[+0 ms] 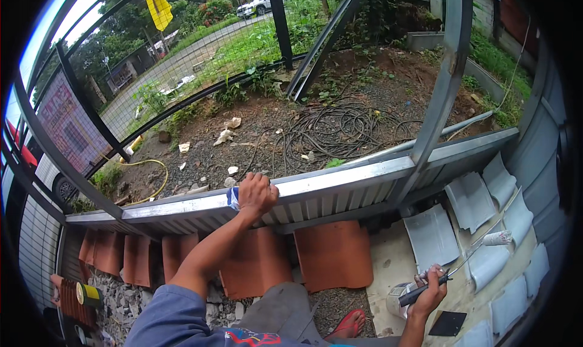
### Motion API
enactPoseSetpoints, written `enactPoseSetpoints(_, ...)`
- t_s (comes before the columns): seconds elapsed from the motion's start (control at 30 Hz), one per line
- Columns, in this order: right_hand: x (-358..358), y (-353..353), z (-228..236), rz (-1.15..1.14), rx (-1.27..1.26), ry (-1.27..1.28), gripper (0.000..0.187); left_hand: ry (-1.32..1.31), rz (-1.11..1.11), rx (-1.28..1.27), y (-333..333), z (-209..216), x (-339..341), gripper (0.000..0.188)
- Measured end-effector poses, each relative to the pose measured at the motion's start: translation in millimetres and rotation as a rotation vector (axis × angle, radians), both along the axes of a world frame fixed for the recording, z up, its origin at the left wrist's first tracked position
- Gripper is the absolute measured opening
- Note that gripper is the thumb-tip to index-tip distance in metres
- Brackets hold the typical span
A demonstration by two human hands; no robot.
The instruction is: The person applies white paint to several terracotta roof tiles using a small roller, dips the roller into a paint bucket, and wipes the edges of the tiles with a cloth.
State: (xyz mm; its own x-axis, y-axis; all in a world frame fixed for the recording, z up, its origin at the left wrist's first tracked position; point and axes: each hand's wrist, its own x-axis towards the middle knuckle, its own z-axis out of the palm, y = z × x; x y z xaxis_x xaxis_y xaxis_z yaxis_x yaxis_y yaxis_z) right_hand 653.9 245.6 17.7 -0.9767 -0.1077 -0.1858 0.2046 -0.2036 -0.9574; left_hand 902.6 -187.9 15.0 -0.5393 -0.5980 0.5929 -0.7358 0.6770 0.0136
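My left hand (257, 196) is closed over a bunched blue and white cloth (233, 199) on top of a grey metal rail (328, 183). That arm reaches forward across the terracotta roof tiles (334, 256). At the lower right, my right hand (429, 291) grips the black handle of a small paint roller (497, 238), whose pale sleeve points to the right. A whitish paint container (396, 302) is right beside this hand, partly behind the handle; whether my fingers also hold its rim I cannot tell.
Several grey-coated tiles (432, 236) lie on a pale sheet (385, 256) at right, near a small dark square (448, 323). An upright metal post (446, 86) rises from the rail. Beyond are coiled black hose (340, 131) and a mesh fence. Rubble (124, 304) lies lower left.
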Motion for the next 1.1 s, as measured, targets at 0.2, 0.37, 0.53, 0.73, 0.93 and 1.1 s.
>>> enactPoseSetpoints(0.2, 52.0, 13.9, 19.3, 0.066, -0.127, -0.008, 0.024, 0.015, -0.002, 0.056, -11.3, -9.1, 0.0, 0.031)
enactPoseSetpoints(0.37, 64.0, 2.0, 10.9, 0.038, -0.244, -0.132, 0.025, 0.021, -0.004, 0.056, -10.8, -10.0, 7.2, 0.035)
enactPoseSetpoints(0.53, 59.9, -9.2, 4.4, 0.047, -0.337, -0.211, 0.013, 0.025, 0.032, 0.085, -12.0, -17.3, 11.7, 0.039)
enactPoseSetpoints(0.73, 55.8, -20.8, -16.6, -0.012, -0.305, -0.159, 0.011, 0.082, -0.013, 0.096, -8.4, -16.5, 15.2, 0.041)
enactPoseSetpoints(0.93, 38.1, -17.0, -36.9, -0.106, -0.236, -0.104, 0.019, 0.116, -0.041, 0.037, -12.3, -20.2, 18.9, 0.04)
enactPoseSetpoints(1.1, 42.3, -25.1, -34.8, -0.053, -0.249, -0.102, 0.017, 0.129, -0.017, 0.024, -15.8, -21.1, 23.0, 0.037)
